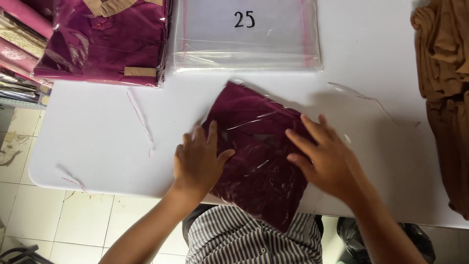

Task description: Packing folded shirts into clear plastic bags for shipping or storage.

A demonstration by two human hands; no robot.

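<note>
Basically, per item:
bagged garment [259,161]: maroon, in clear plastic, lying tilted on the white table [97,127], near corner hanging over the front edge.
left hand [198,161]: flat on the left side, fingers spread, grasping nothing.
right hand [325,159]: flat on the right side, palm open, pressing.
technique: keep palms flat, press from the middle outward so trapped air leaves; slide it fully onto the table.
nearby: stack of clear bags [244,36] behind.
</note>
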